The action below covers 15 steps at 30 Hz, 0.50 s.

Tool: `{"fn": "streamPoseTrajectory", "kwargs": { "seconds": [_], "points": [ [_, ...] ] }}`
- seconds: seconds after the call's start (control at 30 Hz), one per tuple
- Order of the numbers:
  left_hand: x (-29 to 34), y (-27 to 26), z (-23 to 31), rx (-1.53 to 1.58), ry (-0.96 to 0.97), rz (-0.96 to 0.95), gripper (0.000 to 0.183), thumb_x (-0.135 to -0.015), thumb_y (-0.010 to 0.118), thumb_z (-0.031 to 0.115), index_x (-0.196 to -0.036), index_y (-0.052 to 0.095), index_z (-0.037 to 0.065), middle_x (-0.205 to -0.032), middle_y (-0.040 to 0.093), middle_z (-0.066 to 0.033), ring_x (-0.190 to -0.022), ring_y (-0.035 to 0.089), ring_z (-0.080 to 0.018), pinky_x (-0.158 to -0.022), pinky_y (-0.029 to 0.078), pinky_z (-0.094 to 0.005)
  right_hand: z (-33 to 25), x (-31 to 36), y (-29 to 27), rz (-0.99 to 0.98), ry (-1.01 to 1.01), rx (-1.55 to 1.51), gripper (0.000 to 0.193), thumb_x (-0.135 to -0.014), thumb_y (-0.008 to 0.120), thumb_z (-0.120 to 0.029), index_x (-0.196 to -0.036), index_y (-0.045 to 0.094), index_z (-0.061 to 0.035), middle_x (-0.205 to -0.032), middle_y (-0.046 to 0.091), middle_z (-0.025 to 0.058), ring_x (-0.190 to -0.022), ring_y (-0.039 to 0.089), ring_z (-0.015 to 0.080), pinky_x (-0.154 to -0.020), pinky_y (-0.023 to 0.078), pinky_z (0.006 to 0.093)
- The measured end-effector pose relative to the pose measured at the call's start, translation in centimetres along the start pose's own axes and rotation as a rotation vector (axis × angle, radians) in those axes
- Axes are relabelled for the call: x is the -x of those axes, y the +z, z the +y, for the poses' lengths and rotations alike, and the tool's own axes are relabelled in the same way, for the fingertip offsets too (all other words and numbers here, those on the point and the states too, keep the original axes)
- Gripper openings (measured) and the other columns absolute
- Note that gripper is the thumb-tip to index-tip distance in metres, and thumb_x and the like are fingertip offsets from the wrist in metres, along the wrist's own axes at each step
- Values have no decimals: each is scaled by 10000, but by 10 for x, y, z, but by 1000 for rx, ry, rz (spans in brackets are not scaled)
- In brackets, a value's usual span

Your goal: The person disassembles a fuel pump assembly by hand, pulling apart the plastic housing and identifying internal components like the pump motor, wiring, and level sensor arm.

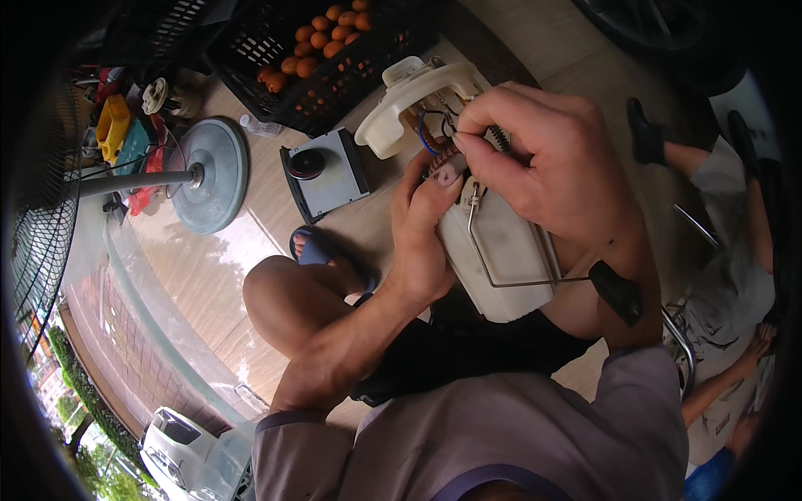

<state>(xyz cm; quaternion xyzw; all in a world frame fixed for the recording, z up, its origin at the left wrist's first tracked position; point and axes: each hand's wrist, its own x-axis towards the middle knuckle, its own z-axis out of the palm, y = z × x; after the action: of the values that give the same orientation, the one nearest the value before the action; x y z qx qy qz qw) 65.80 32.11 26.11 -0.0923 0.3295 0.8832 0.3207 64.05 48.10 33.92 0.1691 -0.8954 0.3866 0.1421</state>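
A fuel pump module with an off-white plastic body [499, 288] stands tilted over my lap. My left hand [423, 230] is wrapped round its upper part, with the thumb pressed on the front. Above that sits the module's round cream cap [386, 125], with a blue wire [423, 138] and springs between cap and body. My right hand [547, 154] is closed in a pinch just under the cap, beside the wires; its fingertips hide what they hold. A bent metal rod [483, 259] runs down the body's front to a black float [616, 294] by my right wrist.
A black crate [313, 113] of oranges [322, 40] stands ahead. Nearer lie a flat metal box [338, 196] with a black disc [307, 164] and a plastic bottle [261, 127]. A fan's round base [215, 196] is at left. Another person's arm [718, 388] and legs show at right.
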Motion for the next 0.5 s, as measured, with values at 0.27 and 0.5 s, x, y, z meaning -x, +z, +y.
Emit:
{"fn": "streamPoseTrajectory", "kwargs": {
  "seconds": [0.27, 0.5],
  "points": [
    [5, 3, 0, -3, -10, 5, 693, -916, 650, 312, -1454, 423, -62, -1262, 600, -158, -1130, 622, -218, -985, 520, -363, -11, 0, -5, -12, 272, -37, 82, -863, 772, -5, -931, 728, -12, -704, 638, 11, -520, 477, 22, -484, 354, 253],
    [8, 5, 5, -29, 20, -17, 726, -896, 666, 310, -1472, 418, -54, -1314, 577, -160, -1178, 607, -231, -1020, 500, -373, -17, 4, 0, 116, 135, 2, 86, -848, 781, 13, -922, 742, -5, -735, 643, 22, -553, 508, 50, -497, 371, 251]
  ]
}}
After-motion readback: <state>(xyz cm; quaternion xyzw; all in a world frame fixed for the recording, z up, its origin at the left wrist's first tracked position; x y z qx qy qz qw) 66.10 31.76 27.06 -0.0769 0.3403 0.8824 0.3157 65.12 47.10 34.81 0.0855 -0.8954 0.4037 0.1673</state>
